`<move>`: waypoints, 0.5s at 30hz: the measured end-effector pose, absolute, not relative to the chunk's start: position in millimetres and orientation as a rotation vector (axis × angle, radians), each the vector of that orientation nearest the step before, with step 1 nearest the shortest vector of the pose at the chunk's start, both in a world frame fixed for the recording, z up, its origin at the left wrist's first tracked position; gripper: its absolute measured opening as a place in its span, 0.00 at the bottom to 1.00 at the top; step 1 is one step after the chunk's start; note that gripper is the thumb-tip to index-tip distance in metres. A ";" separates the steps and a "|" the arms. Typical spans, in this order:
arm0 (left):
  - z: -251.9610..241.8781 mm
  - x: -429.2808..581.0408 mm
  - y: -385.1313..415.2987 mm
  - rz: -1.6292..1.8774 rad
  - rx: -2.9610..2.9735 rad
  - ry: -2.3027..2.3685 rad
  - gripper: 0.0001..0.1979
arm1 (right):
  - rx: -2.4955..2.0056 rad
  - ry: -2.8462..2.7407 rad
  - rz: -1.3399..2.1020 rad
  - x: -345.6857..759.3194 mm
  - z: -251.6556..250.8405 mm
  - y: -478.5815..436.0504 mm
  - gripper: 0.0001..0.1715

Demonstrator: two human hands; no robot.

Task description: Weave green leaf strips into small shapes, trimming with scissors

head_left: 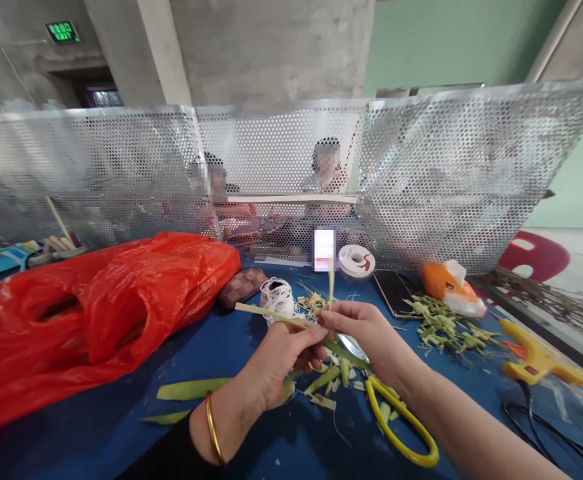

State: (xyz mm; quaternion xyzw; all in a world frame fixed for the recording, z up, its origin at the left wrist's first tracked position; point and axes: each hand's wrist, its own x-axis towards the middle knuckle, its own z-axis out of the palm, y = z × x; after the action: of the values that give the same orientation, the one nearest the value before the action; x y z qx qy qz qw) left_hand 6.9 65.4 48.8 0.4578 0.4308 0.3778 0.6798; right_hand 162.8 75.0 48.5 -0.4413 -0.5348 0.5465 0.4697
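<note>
Green leaf strips [266,312] are pinched between my two hands above the blue table. My left hand [284,357], with a gold bangle at the wrist, is closed on one strip that sticks out to the left. Fingers of my right hand [354,323] are closed beside it, with a thin strip [331,283] rising upright from them. Where the strips cross is hidden by my fingers. Below my right hand lie yellow-handled scissors [402,420], their blades partly covered. Cut leaf scraps [324,401] are scattered under my hands, and longer leaf pieces [194,389] lie to the left.
A red plastic bag [121,320] covers the left side. White string [277,299], a ribbon spool [356,262], a phone [393,293] and a tissue pack [451,288] stand farther back. At right are a leaf pile [446,323] and a yellow glue gun [539,353]. Perforated panels [281,147] border the table.
</note>
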 end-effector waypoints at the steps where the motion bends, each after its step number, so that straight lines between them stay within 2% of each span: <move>1: 48.4 8.0 64.9 0.838 1.026 0.979 0.10 | -1.053 -1.248 1.375 159.7 46.9 73.6 0.16; 6: 50.7 9.2 64.0 0.798 0.978 0.979 0.07 | -1.036 -1.116 1.348 155.3 45.0 68.6 0.14; 15: 53.0 6.0 65.6 0.686 1.125 0.942 0.08 | -1.082 -1.159 1.189 151.8 39.7 68.7 0.12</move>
State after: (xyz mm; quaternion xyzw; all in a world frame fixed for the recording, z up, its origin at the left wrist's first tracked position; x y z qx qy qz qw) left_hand 6.0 65.6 53.0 0.5029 0.4213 0.3069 0.6895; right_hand 151.8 68.7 39.7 -0.4566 -0.4892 0.5019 0.5479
